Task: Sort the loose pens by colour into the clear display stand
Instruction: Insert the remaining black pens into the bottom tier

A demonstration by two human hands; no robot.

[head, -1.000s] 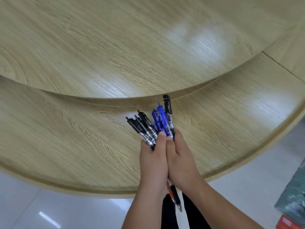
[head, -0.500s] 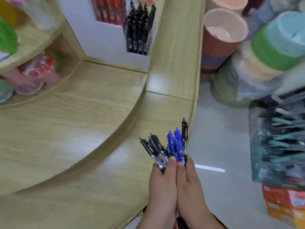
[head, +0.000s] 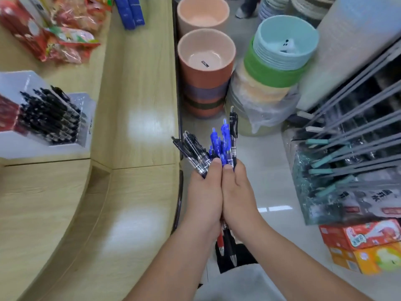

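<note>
My left hand (head: pixel 204 198) and my right hand (head: pixel 239 198) are pressed side by side, together gripping a bundle of pens (head: pixel 211 146) just past the wooden counter's right edge. Black pens fan out on the left of the bundle, blue ones stand in the middle, and one black pen sticks up highest on the right. A red and a black tip poke out below my palms. The clear display stand (head: pixel 84 118) sits on the counter at far left, with black pens (head: pixel 50 118) filling one section and red pens (head: pixel 8 114) beside them.
The wooden counter (head: pixel 138 105) curves along the left. Stacked plastic tubs (head: pixel 206 68) and bowls (head: pixel 280 51) stand on the floor ahead to the right. Wrapped long-handled goods (head: pixel 347 153) and orange boxes (head: pixel 362 242) crowd the right side. Snack packets (head: pixel 58 33) lie on the counter's far end.
The view has swung round from the bare curved counter to the shop's right side. The display stand has come closer, at left. Both hands keep the same hold on the pens.
</note>
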